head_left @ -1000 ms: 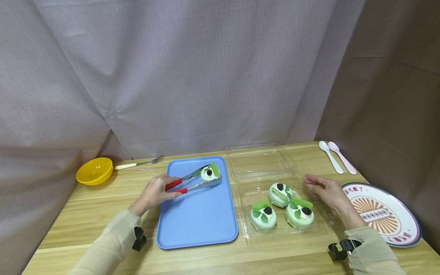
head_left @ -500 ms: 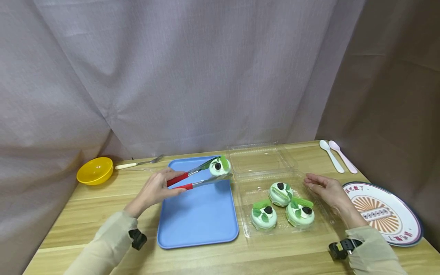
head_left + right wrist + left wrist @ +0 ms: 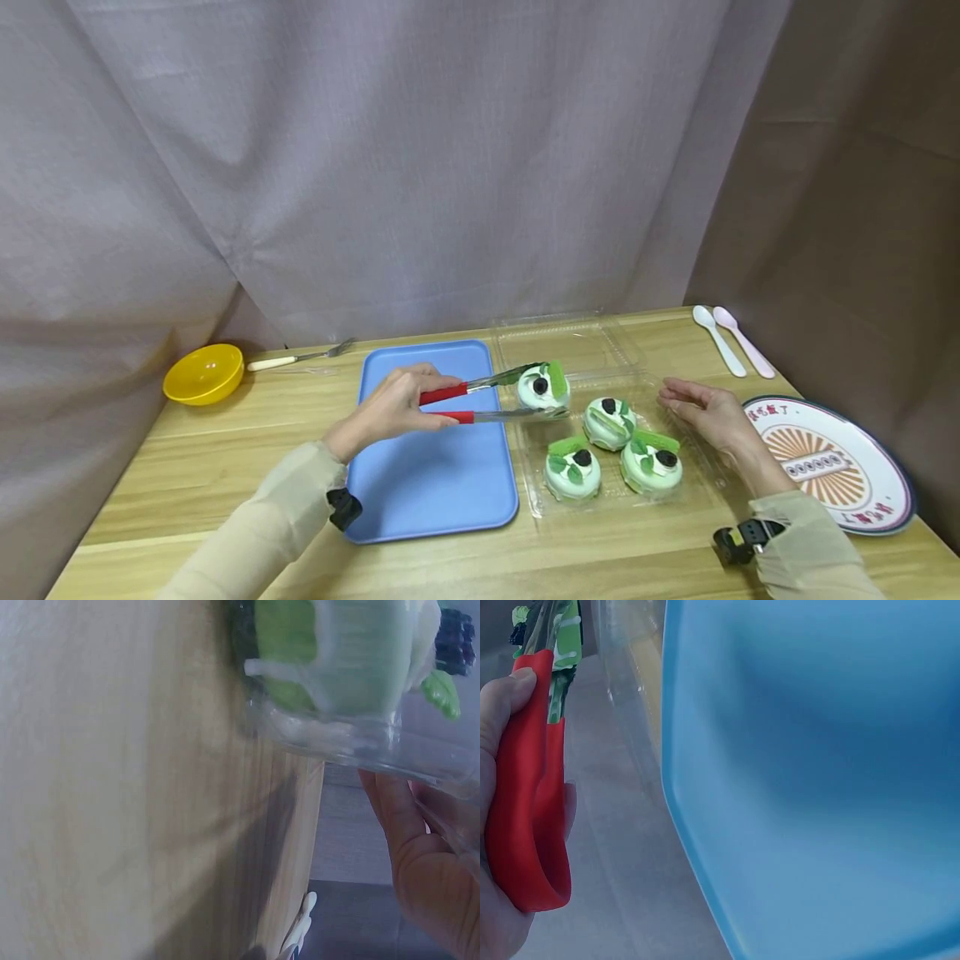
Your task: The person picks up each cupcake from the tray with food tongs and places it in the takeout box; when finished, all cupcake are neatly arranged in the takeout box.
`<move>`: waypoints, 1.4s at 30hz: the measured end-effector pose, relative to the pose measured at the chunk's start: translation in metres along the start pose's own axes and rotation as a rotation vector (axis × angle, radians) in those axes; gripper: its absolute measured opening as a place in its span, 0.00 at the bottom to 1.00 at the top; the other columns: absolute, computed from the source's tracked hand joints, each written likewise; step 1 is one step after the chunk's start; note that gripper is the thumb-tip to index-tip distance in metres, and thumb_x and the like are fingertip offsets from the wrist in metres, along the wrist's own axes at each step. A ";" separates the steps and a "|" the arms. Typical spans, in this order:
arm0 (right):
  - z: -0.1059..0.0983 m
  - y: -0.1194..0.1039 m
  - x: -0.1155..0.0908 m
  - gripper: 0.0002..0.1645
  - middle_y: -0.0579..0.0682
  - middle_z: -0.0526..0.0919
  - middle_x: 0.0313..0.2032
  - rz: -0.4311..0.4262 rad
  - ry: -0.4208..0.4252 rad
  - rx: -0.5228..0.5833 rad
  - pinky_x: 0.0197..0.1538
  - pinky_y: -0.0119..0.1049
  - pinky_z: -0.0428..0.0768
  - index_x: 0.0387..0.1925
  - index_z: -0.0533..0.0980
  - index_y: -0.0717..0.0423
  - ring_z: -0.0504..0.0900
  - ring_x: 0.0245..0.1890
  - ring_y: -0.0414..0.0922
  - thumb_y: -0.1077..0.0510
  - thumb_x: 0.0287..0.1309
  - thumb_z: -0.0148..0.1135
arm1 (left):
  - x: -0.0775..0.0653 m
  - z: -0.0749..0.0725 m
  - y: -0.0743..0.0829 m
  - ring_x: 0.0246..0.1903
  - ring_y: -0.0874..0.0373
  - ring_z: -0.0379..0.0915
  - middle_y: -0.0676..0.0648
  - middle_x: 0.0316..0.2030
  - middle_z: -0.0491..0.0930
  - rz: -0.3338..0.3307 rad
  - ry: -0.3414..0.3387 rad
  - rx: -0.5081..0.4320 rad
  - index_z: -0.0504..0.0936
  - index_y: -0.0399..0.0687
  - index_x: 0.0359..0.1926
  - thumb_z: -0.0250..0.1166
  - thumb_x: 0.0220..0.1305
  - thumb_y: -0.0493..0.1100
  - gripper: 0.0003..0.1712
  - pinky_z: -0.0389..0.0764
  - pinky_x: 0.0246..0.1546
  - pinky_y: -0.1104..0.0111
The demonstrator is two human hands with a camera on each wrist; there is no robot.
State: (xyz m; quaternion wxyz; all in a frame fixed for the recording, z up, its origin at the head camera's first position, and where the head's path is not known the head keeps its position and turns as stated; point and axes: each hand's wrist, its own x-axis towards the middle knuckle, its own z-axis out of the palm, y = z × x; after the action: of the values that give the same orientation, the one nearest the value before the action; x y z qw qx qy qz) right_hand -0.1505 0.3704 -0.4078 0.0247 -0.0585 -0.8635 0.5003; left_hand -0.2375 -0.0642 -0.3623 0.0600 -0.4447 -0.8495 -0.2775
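My left hand [image 3: 397, 406] grips red-handled metal tongs [image 3: 444, 393], also seen in the left wrist view. Between the tongs' tips is a small pale green cake [image 3: 531, 398] with a dark berry and a green garnish, held above the left part of a clear plastic container [image 3: 534, 497]. Three similar cakes sit inside that container: one at front left [image 3: 572, 483], one behind it [image 3: 603, 433], one at right [image 3: 648, 479]. At the container's right side is my right hand [image 3: 708, 417], fingers fairly straight. In the right wrist view its fingertips are partly behind the clear wall.
A blue tray [image 3: 435, 500] lies left of the container, whose clear lid [image 3: 566, 346] is folded back. Far left are a yellow bowl [image 3: 204, 375] and a fork [image 3: 277, 362]. Two spoons [image 3: 720, 342] and a patterned oval plate [image 3: 885, 467] lie on the right.
My left hand has carried the tongs and the cake rightward, from over the blue tray to over the clear container. My right hand has stayed by the container's side.
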 end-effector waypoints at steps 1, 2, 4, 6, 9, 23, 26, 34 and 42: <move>0.000 0.000 0.000 0.30 0.73 0.76 0.55 0.000 -0.001 -0.003 0.42 0.15 0.76 0.65 0.60 0.80 0.74 0.37 0.15 0.66 0.67 0.52 | 0.002 0.001 0.001 0.26 0.64 0.67 0.48 0.35 0.83 0.000 -0.012 0.002 0.85 0.44 0.52 0.76 0.49 0.48 0.28 0.66 0.24 0.77; 0.001 0.000 0.000 0.29 0.74 0.76 0.55 -0.001 -0.001 -0.003 0.42 0.15 0.76 0.65 0.60 0.80 0.74 0.37 0.15 0.66 0.67 0.52 | 0.004 0.003 0.002 0.26 0.64 0.67 0.48 0.35 0.83 -0.001 -0.025 0.002 0.85 0.44 0.52 0.76 0.49 0.49 0.27 0.66 0.24 0.77; 0.001 0.000 0.000 0.29 0.74 0.76 0.55 0.000 -0.001 0.001 0.42 0.15 0.76 0.65 0.60 0.80 0.74 0.37 0.15 0.66 0.67 0.52 | 0.007 0.005 0.004 0.26 0.65 0.66 0.49 0.35 0.83 -0.009 -0.050 0.011 0.85 0.45 0.52 0.75 0.50 0.50 0.27 0.65 0.24 0.77; 0.001 0.000 0.000 0.30 0.73 0.76 0.55 -0.001 -0.001 0.005 0.42 0.15 0.76 0.65 0.60 0.81 0.74 0.37 0.15 0.66 0.67 0.52 | 0.010 0.006 0.006 0.26 0.65 0.65 0.49 0.34 0.83 -0.025 -0.075 0.010 0.85 0.46 0.53 0.75 0.50 0.50 0.28 0.65 0.24 0.77; 0.001 -0.001 0.001 0.30 0.72 0.77 0.54 -0.006 -0.001 0.009 0.42 0.15 0.76 0.65 0.60 0.81 0.74 0.37 0.15 0.66 0.67 0.52 | 0.014 0.008 0.008 0.25 0.65 0.64 0.48 0.34 0.82 -0.045 -0.107 0.008 0.84 0.47 0.53 0.75 0.51 0.50 0.28 0.64 0.23 0.77; 0.000 -0.002 0.000 0.29 0.73 0.77 0.55 0.002 0.002 -0.008 0.42 0.15 0.76 0.65 0.60 0.80 0.74 0.37 0.15 0.67 0.67 0.52 | 0.022 0.011 0.017 0.27 0.64 0.69 0.49 0.34 0.83 -0.038 -0.131 0.072 0.85 0.47 0.52 0.76 0.49 0.52 0.28 0.68 0.25 0.77; 0.000 -0.001 0.001 0.30 0.71 0.79 0.54 -0.001 -0.001 -0.002 0.42 0.15 0.76 0.65 0.60 0.80 0.74 0.37 0.15 0.67 0.67 0.53 | 0.022 0.010 0.018 0.27 0.65 0.69 0.49 0.34 0.84 -0.028 -0.127 0.082 0.85 0.46 0.52 0.76 0.49 0.51 0.28 0.68 0.25 0.77; 0.000 0.000 0.000 0.30 0.58 0.85 0.50 0.002 -0.006 0.026 0.42 0.15 0.76 0.65 0.60 0.81 0.75 0.37 0.15 0.66 0.67 0.53 | 0.024 0.008 0.023 0.27 0.64 0.68 0.49 0.33 0.83 -0.018 -0.125 0.119 0.86 0.46 0.51 0.76 0.48 0.51 0.28 0.67 0.25 0.77; 0.000 0.000 0.000 0.31 0.56 0.86 0.49 0.007 -0.001 0.034 0.42 0.15 0.76 0.65 0.60 0.81 0.75 0.37 0.15 0.65 0.67 0.54 | 0.024 0.005 0.029 0.25 0.64 0.67 0.48 0.33 0.83 -0.014 -0.155 0.153 0.86 0.47 0.51 0.76 0.49 0.50 0.27 0.66 0.23 0.76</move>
State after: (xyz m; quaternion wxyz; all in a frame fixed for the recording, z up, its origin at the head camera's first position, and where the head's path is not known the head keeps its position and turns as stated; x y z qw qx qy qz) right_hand -0.1503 0.3702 -0.4080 0.0235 -0.0608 -0.8546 0.5151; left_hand -0.2284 -0.0314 -0.3463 0.0260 -0.4531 -0.8733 -0.1771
